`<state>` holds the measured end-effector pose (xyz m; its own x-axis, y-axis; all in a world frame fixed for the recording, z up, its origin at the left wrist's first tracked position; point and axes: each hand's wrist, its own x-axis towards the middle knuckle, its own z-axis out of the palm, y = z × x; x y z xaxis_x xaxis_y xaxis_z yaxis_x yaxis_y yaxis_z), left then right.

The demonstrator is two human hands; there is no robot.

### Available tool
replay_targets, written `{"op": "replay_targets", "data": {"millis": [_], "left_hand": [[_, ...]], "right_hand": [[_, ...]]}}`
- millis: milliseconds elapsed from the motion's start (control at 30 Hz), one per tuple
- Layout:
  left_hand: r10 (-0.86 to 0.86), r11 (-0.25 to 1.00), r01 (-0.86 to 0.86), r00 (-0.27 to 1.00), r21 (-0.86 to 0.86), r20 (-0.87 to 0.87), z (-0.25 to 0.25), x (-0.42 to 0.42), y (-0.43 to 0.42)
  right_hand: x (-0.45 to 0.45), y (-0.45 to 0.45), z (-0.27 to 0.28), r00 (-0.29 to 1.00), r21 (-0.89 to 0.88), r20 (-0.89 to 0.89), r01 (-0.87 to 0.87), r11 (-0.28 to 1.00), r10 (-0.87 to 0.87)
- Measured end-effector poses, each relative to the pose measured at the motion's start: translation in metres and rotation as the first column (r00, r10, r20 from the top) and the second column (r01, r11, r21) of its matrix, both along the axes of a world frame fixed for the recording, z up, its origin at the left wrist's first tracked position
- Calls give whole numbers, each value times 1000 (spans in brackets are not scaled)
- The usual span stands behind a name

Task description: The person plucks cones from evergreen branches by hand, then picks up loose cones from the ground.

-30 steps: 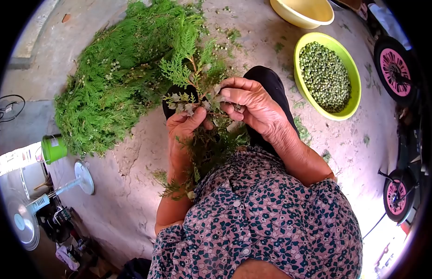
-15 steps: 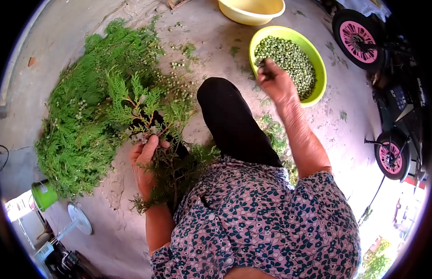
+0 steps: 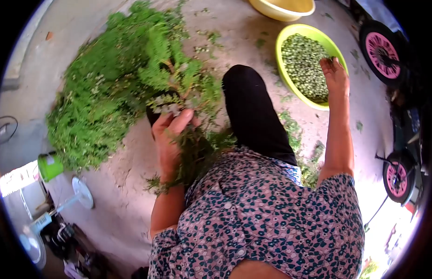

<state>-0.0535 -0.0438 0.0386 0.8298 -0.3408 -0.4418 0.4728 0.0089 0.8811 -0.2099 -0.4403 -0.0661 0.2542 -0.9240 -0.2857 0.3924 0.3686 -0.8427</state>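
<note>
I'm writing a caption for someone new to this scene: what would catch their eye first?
Probably the big heap of green sprigs on the floor at upper left. Then the lime basin of small green cones at upper right, with the right hand over it.

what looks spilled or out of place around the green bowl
Loose green sprigs lie scattered on the floor beside the green bowl, outside the big leafy pile, so they look like stray litter. The bowl itself sits upright, with no visible damage.
</note>
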Motion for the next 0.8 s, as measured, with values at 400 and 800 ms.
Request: {"op": "replay_targets", "data": {"millis": [400, 800], "left_hand": [[-76, 977, 107, 983, -186, 165, -16, -1, 1], [-64, 994, 65, 998, -93, 12, -13, 5, 7]], "right_hand": [[102, 259, 92, 679, -682, -511, -693, 233, 527], [108, 251, 79, 535, -27, 89, -842, 539, 840]]}}
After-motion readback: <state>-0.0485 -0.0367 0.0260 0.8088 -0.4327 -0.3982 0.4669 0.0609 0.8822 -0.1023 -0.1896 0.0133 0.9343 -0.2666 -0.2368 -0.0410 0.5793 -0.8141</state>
